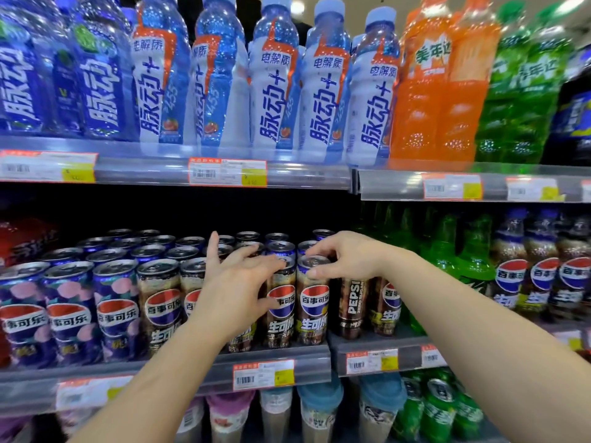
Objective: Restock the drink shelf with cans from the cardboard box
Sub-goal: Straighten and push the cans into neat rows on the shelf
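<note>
The right hand grips the top rim of a brown cola can standing at the front edge of the drink shelf, its fingers curled round the lid. The left hand hovers just beside it with fingers spread apart, holding nothing. The cardboard box is not in view.

Judged procedure: seat the can flush against the neighbouring can, label facing outward, base flat behind the price rail. Steady adjacent cans with the free hand while aligning. Release only once the can stands upright.
</note>
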